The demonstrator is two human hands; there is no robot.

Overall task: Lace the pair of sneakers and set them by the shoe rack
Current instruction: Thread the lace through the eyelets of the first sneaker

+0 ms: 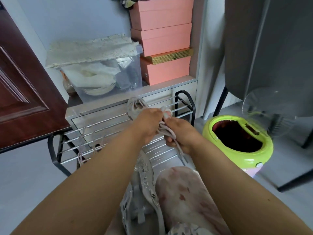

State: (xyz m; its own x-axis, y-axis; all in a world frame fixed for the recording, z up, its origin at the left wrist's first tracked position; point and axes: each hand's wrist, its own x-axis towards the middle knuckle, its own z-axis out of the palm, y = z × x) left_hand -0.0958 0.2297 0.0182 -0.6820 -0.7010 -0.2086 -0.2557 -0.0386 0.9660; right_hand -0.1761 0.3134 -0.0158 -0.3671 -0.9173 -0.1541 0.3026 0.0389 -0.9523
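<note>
Two hands lacing one sneaker above the rack.
Left hand steadies the sneaker just beyond it; right hand pinches the lace, tail hanging below. Next, probably, threading an eyelet.

Soft even daylight, slight blur, edges bowed

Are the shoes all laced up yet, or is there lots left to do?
Not yet. The left hand and right hand hold one pale grey sneaker and its grey laces above the metal-bar shoe rack. Nothing looks finished, and neither shoe is set down beside it.
</note>
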